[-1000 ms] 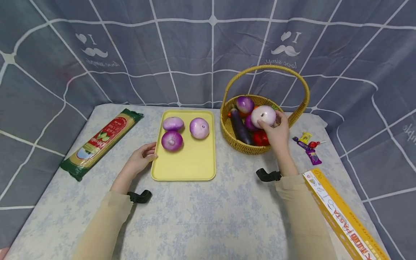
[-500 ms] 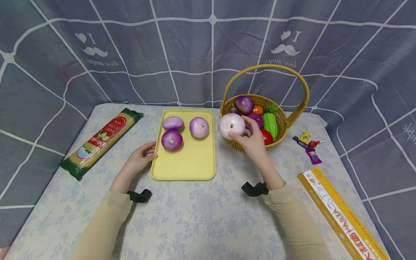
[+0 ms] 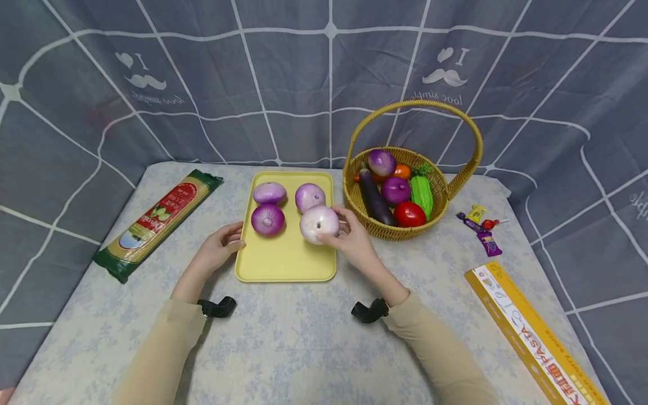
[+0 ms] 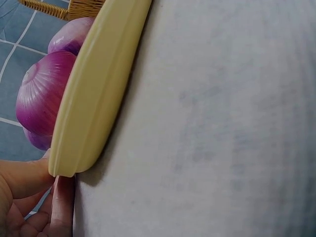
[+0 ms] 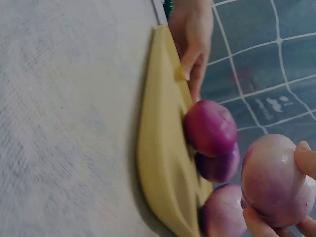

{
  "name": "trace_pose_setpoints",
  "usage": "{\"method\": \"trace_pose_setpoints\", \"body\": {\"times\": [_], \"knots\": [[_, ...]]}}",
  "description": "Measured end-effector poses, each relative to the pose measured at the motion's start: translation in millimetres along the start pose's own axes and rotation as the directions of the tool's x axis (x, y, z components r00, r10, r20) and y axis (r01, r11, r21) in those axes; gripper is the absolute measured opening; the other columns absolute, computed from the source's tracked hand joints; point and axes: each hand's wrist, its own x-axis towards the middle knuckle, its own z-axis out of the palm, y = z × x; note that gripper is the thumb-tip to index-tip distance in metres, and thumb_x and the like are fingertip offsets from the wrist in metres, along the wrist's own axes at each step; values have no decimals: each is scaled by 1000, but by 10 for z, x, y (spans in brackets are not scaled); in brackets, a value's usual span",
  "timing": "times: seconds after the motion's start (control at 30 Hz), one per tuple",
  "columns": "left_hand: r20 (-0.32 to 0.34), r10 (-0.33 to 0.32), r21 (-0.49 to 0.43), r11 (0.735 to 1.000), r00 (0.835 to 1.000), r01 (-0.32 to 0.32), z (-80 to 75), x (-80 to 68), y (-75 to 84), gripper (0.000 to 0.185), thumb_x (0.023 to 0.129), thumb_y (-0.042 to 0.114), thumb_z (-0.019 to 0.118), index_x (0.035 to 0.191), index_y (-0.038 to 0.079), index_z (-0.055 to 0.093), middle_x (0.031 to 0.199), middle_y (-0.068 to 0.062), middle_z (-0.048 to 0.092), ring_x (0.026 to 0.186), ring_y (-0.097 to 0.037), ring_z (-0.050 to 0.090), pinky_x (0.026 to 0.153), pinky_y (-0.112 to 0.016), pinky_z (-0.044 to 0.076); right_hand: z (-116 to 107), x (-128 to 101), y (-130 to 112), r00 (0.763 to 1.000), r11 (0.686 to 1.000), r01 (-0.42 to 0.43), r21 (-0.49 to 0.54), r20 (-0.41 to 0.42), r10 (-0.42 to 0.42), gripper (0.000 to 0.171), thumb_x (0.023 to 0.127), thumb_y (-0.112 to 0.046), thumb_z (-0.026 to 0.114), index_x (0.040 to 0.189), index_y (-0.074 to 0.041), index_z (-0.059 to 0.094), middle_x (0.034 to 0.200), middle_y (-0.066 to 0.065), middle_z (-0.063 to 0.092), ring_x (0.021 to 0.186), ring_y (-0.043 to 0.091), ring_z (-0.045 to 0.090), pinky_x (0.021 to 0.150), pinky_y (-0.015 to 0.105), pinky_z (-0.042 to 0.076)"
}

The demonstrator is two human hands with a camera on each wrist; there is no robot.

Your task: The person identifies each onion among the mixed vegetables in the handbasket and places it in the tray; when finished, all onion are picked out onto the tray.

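A pale purple onion (image 3: 319, 225) is gripped between the thumb and fingers of my right hand (image 3: 354, 242), over the right side of the yellow tray (image 3: 283, 261). In the right wrist view that onion (image 5: 276, 180) appears held up off the tray, apart from its floor. My left hand (image 3: 221, 246) pinches the tray's left rim, thumb on top and fingers at the side and below, as the left wrist view shows. Three more onions lie on the tray: a dark purple one (image 3: 268, 219), a paler one (image 3: 270, 193) behind it, and another (image 3: 310, 197) at the back right.
Right of the tray stands a wicker basket (image 3: 372, 228) with a tall handle, holding an eggplant (image 3: 376, 197), a tomato (image 3: 410, 214) and other vegetables. Wrapped candies (image 3: 488, 243) and a long pasta box (image 3: 531, 332) lie farther right. A pasta bag (image 3: 159, 222) lies at the left.
My right hand has lifted the pale onion out of the basket and carried it left to above the tray. The left hand has stayed at the tray's rim.
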Motion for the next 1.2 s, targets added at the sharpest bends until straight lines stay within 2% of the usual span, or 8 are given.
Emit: {"method": "trace_pose_setpoints", "body": {"times": [0.23,0.47,0.77,0.97,1.2], "knots": [[0,-2,9,1000,1000,2,9,-13,23,56,102,10,52,153,3,31,144,-24,47,133,-36,47,100,-31,48,151,113,95,1000,999,-10,-47,-5,10,73,80,-10,82,143,-6,45,138,15,52,121,30,58,98,38,52],[3,0,1,1000,1000,0,28,-13,23,56,101,10,53,153,2,31,144,-24,48,132,-36,47,98,-26,48,207,173,165,998,997,-56,-56,-7,56,73,80,-10,81,143,-8,45,140,12,51,124,29,58,95,35,53],[2,-2,16,1000,1000,2,18,-26,5,56,102,11,53,153,2,32,144,-25,48,132,-36,47,97,-26,49,273,228,252,998,994,-62,-88,-9,62,70,81,-7,79,142,-6,44,140,15,52,123,30,58,92,35,55],[6,-18,17,1000,1000,17,19,-37,-15,56,102,11,53,153,3,32,145,-24,47,132,-36,47,97,-28,49,333,264,261,997,988,-65,-140,-43,59,69,81,-10,80,141,-6,46,140,18,54,125,32,58,97,40,53],[3,-9,14,1000,1000,8,-5,-17,-13,57,102,12,52,154,4,30,145,-23,47,133,-35,46,102,-33,48,360,369,221,996,984,-53,-171,-74,41,69,82,-15,80,141,-5,45,137,18,56,125,30,57,99,40,52]]}}
